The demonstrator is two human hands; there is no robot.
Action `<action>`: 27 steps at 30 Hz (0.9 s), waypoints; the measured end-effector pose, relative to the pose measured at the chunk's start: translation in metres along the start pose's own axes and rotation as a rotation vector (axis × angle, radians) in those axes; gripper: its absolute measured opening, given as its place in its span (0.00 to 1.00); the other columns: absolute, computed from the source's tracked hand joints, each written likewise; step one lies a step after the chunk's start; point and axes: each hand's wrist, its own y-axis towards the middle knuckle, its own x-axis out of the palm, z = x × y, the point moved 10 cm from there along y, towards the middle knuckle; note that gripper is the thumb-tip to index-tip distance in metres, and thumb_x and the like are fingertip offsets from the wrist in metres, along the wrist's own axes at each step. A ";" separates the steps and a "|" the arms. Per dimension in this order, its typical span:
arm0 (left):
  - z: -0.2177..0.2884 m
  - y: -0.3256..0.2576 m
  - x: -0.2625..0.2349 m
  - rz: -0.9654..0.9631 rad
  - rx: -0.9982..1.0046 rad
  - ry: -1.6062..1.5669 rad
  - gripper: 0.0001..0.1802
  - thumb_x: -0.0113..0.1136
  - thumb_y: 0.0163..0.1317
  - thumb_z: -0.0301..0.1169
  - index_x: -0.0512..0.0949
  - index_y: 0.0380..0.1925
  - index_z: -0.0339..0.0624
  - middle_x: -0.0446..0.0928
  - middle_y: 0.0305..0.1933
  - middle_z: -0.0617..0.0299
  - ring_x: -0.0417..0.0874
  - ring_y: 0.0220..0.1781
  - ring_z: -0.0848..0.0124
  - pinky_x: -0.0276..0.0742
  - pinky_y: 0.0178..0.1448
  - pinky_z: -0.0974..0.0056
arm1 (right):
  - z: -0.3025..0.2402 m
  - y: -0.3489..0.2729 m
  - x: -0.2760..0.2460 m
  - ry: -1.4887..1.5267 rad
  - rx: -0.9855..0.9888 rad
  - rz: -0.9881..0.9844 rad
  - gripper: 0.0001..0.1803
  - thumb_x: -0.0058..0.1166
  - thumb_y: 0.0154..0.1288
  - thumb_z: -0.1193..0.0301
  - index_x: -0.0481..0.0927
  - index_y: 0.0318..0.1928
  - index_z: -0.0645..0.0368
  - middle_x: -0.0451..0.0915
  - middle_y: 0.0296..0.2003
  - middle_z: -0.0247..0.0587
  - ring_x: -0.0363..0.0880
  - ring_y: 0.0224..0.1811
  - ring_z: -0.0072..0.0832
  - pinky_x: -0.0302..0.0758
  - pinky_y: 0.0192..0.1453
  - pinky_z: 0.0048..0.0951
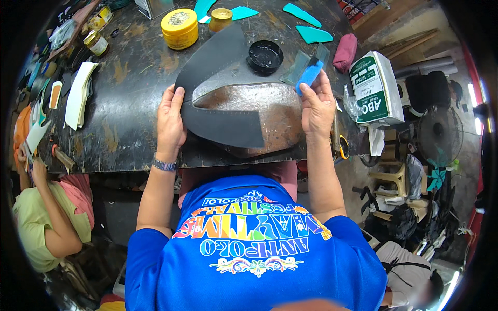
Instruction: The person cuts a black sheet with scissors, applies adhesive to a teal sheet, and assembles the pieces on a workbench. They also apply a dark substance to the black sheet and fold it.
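My left hand [171, 120] is closed on the rounded bend of a black curved shoe-upper piece [218, 127], thumb on top. The piece is U-shaped; one arm reaches away to the far side, the other lies across a worn, brown, shiny slab [282, 111]. In my right hand [317, 110] a small blue block-like piece [309, 74] is pinched between thumb and fingers; its exact kind is unclear. Beside it lies a translucent greenish plastic scrap [295, 68]. A round black shallow dish [264, 57] with dark contents sits just beyond the slab.
On the dark worktable [135, 103] stand a yellow tub [179, 29], a smaller yellow jar [221, 19] and teal cut pieces [314, 34]. A pink pouch [345, 53] and a green-white box [374, 88] are at right. Another person [49, 217] works at the far left.
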 end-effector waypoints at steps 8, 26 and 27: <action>-0.047 0.009 0.025 0.059 -0.323 -0.281 0.07 0.55 0.74 0.35 0.78 0.42 0.45 0.78 0.34 0.66 0.79 0.32 0.75 0.81 0.40 0.68 | 0.034 -0.033 0.023 -0.097 0.101 -0.117 0.23 0.64 0.57 0.84 0.75 0.54 0.61 0.80 0.46 0.37 0.78 0.48 0.24 0.77 0.55 0.28; -0.063 -0.004 0.063 -0.146 -0.411 -0.364 0.08 0.51 0.75 0.35 0.76 0.46 0.45 0.80 0.36 0.64 0.83 0.36 0.75 0.83 0.42 0.68 | 0.005 -0.046 0.094 -0.654 -0.410 -0.311 0.15 0.63 0.52 0.83 0.81 0.43 0.59 0.77 0.40 0.41 0.77 0.44 0.35 0.73 0.49 0.30; -0.062 -0.005 0.065 -0.162 -0.405 -0.381 0.08 0.51 0.75 0.35 0.76 0.46 0.44 0.80 0.37 0.64 0.84 0.36 0.75 0.83 0.42 0.68 | -0.003 -0.051 0.103 -0.732 -0.551 -0.352 0.16 0.63 0.51 0.83 0.81 0.42 0.58 0.77 0.40 0.41 0.76 0.43 0.35 0.74 0.49 0.30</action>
